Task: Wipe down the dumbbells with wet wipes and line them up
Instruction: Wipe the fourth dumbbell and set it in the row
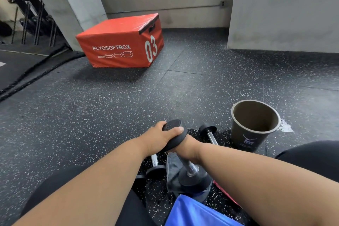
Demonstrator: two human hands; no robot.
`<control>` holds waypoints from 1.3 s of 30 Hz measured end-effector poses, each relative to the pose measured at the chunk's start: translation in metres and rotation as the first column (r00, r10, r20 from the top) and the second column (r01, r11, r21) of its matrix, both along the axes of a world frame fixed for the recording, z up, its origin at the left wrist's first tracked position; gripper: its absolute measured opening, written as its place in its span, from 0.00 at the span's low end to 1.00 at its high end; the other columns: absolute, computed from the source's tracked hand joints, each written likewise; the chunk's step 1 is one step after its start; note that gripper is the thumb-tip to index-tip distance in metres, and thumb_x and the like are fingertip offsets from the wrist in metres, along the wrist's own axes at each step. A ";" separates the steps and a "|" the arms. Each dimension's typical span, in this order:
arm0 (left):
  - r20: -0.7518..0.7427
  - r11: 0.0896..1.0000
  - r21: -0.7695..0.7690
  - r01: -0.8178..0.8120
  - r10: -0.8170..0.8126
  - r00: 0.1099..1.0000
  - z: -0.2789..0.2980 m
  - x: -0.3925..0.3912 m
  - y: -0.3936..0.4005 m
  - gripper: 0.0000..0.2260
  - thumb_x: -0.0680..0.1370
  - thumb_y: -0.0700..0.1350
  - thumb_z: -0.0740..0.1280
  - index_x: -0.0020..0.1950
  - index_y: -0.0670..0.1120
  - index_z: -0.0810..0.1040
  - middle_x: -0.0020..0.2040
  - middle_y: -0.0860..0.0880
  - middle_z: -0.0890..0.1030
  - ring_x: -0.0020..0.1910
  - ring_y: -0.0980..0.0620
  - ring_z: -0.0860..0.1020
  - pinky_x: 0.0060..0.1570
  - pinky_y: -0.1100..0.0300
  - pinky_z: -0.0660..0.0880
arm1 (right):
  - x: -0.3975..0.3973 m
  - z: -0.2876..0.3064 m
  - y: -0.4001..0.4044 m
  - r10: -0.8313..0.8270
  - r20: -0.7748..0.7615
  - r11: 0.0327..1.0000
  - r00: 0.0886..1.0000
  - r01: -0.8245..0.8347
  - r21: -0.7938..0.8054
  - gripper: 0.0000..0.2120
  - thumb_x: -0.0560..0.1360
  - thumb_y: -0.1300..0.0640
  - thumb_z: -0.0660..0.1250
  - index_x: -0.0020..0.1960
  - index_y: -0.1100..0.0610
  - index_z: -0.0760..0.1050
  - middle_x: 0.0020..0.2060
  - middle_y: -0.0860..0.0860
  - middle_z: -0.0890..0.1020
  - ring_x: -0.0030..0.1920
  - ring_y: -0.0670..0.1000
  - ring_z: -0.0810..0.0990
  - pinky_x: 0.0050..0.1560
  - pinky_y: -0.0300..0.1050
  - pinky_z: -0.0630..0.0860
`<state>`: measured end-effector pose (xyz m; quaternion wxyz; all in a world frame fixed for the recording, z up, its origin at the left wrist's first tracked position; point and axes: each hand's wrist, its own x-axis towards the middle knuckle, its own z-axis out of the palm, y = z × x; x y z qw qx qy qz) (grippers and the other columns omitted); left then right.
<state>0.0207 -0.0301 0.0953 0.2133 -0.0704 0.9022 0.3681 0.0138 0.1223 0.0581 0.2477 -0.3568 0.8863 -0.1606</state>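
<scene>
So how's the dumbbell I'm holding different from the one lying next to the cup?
The held dumbbell is tilted up on one end, with the left hand gripping its top head; the dumbbell by the cup lies flat on the floor, untouched. The held one rests on a grey cloth; the other sits on bare wet floor. Both have black heads and metal handles.

We saw our two forearms bare to the edge of view, no sleeves, watch or rings on the left hand (157, 139) or right hand (185, 147). Black leggings (311, 150) covered both our knees.
</scene>
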 end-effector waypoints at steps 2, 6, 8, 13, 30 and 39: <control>0.013 1.000 0.009 -0.005 0.005 1.000 -0.001 -0.001 -0.001 0.52 0.61 0.83 0.66 0.80 0.58 0.68 0.70 0.49 0.78 0.66 0.45 0.80 0.73 0.43 0.74 | -0.003 -0.011 0.004 -0.188 0.403 0.915 0.895 0.309 -0.259 0.46 0.72 0.65 0.78 0.84 0.58 0.58 0.77 0.54 0.71 0.72 0.53 0.73 0.65 0.41 0.71; 0.025 0.999 0.028 0.016 -0.017 1.000 -0.004 -0.004 -0.004 0.53 0.60 0.85 0.69 0.78 0.58 0.69 0.70 0.49 0.79 0.65 0.47 0.81 0.72 0.44 0.75 | -0.013 -0.019 0.010 -0.241 0.660 0.799 0.711 0.532 -0.282 0.18 0.72 0.59 0.75 0.60 0.64 0.81 0.43 0.59 0.83 0.39 0.58 0.79 0.52 0.60 0.75; 0.023 0.999 0.037 0.013 -0.014 1.000 -0.003 -0.004 -0.004 0.53 0.60 0.84 0.69 0.79 0.58 0.69 0.70 0.49 0.79 0.65 0.47 0.80 0.73 0.44 0.75 | -0.011 -0.015 0.011 -0.254 0.638 0.802 0.727 0.527 -0.281 0.16 0.74 0.62 0.74 0.59 0.68 0.81 0.35 0.52 0.82 0.37 0.54 0.79 0.53 0.55 0.75; 0.052 0.997 0.059 -0.046 0.043 0.998 0.001 -0.005 -0.003 0.46 0.64 0.80 0.66 0.77 0.58 0.68 0.67 0.48 0.79 0.62 0.46 0.80 0.68 0.47 0.74 | -0.004 -0.015 -0.005 -0.365 0.446 0.748 0.817 0.542 -0.382 0.20 0.77 0.63 0.73 0.68 0.55 0.78 0.46 0.45 0.83 0.46 0.43 0.81 0.53 0.44 0.83; 0.135 0.976 0.153 -0.154 0.134 0.982 -0.014 -0.018 -0.027 0.48 0.61 0.85 0.67 0.69 0.54 0.78 0.61 0.45 0.85 0.54 0.43 0.83 0.60 0.48 0.78 | -0.014 -0.026 0.009 -0.401 0.559 0.678 0.726 0.645 -0.353 0.06 0.78 0.51 0.73 0.50 0.54 0.84 0.33 0.45 0.84 0.34 0.42 0.81 0.47 0.44 0.77; 0.139 0.969 0.192 -0.157 0.132 0.981 -0.016 -0.014 -0.030 0.43 0.62 0.82 0.70 0.68 0.56 0.78 0.60 0.45 0.86 0.56 0.43 0.86 0.66 0.44 0.80 | -0.013 -0.026 0.006 -0.359 0.566 0.688 0.742 0.620 -0.378 0.13 0.81 0.50 0.71 0.65 0.50 0.82 0.39 0.47 0.85 0.34 0.52 0.81 0.44 0.49 0.79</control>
